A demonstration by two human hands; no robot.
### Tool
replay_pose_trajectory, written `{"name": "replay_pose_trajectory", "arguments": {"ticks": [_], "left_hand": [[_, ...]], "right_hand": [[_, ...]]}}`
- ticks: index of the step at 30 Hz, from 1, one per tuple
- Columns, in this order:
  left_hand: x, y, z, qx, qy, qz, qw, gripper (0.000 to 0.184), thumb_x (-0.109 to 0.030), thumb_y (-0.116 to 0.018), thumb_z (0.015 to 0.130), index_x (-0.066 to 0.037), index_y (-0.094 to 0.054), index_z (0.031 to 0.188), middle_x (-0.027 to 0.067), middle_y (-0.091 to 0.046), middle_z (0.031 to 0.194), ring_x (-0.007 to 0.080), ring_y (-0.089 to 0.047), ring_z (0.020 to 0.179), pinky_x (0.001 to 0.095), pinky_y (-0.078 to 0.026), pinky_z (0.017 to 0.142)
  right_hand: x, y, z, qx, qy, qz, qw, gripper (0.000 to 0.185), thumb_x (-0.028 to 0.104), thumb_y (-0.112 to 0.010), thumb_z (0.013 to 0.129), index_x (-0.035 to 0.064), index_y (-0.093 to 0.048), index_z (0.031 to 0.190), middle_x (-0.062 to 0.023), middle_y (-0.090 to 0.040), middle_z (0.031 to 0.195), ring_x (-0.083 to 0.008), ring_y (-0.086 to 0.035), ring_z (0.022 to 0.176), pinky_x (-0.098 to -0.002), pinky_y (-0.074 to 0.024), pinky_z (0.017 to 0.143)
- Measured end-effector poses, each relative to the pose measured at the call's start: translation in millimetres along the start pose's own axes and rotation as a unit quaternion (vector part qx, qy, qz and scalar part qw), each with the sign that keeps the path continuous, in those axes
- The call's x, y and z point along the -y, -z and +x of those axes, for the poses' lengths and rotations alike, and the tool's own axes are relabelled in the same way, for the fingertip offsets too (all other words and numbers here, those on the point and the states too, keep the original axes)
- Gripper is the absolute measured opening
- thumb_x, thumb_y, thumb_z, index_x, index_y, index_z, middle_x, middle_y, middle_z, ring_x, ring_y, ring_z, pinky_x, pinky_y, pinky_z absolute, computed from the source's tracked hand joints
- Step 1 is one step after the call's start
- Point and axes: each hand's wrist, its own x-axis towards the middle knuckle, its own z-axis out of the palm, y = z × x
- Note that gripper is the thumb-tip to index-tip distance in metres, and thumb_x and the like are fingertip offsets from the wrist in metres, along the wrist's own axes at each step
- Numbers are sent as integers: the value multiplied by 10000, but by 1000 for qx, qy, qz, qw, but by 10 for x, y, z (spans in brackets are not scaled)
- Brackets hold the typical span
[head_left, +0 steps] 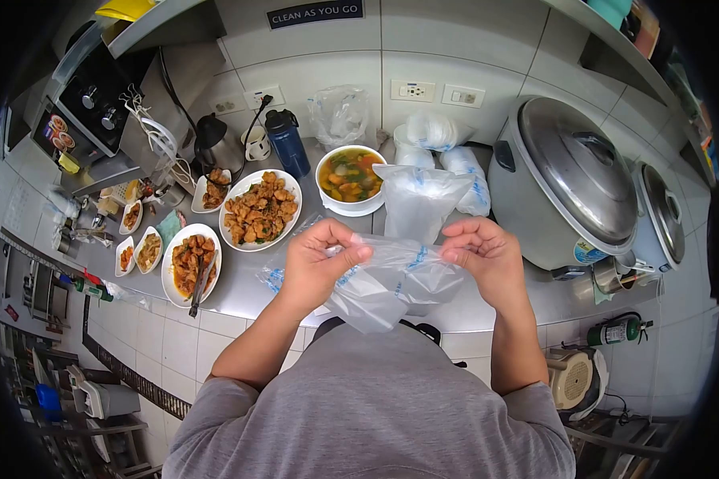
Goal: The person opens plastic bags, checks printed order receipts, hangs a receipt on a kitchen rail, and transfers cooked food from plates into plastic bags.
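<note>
A clear plastic bag point(379, 291) with blue print is stretched between my two hands over the front of the counter. My left hand point(318, 262) pinches its upper left edge between thumb and fingers. At the opposite corner, my right hand point(489, 257) pinches the bag too. Right behind it stands another plastic bag point(421, 199), whitish and upright. A bowl of vegetable soup point(350, 177) is just beyond my left hand. More clear plastic point(276, 271) with blue print lies under my left wrist.
Left on the steel counter are a plate of fried chunks point(260, 209), a saucy dish point(193, 263) with tongs point(203, 283), and several small bowls. A blue bottle point(287, 144) stands behind. Wrapped white bundles point(465, 177) and a large rice cooker point(563, 184) are right.
</note>
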Motion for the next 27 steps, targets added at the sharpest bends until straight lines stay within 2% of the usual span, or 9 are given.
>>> {"name": "replay_pose_trajectory", "arguments": {"ticks": [6,9,11,15,17,19,21,25,27], "left_hand": [[80,-77,50,105,97,3,990,78,-70,-674,837,-27,-609,841,15,-625,802,59,-565,730,202,-451,685],[143,-102,102,164,168,60,970,113,-128,-643,861,-41,-591,810,29,-626,818,76,-552,761,226,-445,721],[184,-79,184,137,114,-140,974,156,-169,-606,875,-50,-578,777,60,-624,807,124,-555,782,264,-445,713],[173,39,361,264,178,-322,892,164,-184,-591,844,-40,-566,770,53,-587,775,132,-538,694,243,-425,632],[138,62,515,254,204,-319,890,155,-184,-595,837,-37,-569,797,43,-577,760,123,-524,670,234,-417,615],[105,56,732,223,260,-308,888,159,-186,-604,823,-33,-575,852,24,-557,730,103,-495,620,216,-400,582],[117,-83,977,82,307,-302,899,174,-130,-617,822,-37,-597,968,36,-628,825,133,-620,721,265,-522,705],[1169,-125,1145,-9,367,-297,882,264,-128,-582,858,15,-589,1080,94,-663,947,204,-655,815,330,-535,771],[1825,-150,1005,-48,239,-189,951,301,-178,-552,881,-27,-583,1140,115,-661,1008,227,-647,847,339,-516,819]], "right_hand": [[1,-8,-34,7,168,58,984,250,-12,-574,864,-25,-550,1113,-77,-657,790,-111,-624,780,-220,-474,730],[-42,68,-5,95,118,211,966,324,13,-577,864,-37,-514,1179,-82,-653,784,-124,-624,749,-232,-478,708],[-73,202,37,203,-97,208,952,376,32,-605,849,-28,-505,1206,-75,-647,774,-122,-606,703,-244,-474,671],[-167,300,96,343,-111,120,925,323,64,-617,848,-29,-560,1151,-32,-613,735,-93,-555,648,-249,-448,621],[0,308,173,317,-66,128,938,186,103,-617,859,-31,-620,987,-6,-574,683,-87,-532,630,-246,-441,618],[88,286,345,101,-2,285,953,134,118,-602,870,-15,-614,873,-6,-560,702,-96,-515,615,-246,-439,623],[-55,378,679,37,6,285,958,129,121,-575,880,1,-594,836,-19,-560,758,-113,-514,612,-248,-444,629],[-747,236,823,-152,-154,193,957,165,139,-561,874,-21,-596,861,-69,-602,761,-162,-573,655,-302,-468,594],[-1408,139,913,-229,-250,2,941,196,171,-575,869,-23,-600,867,-99,-635,772,-202,-615,695,-332,-480,589]]}}
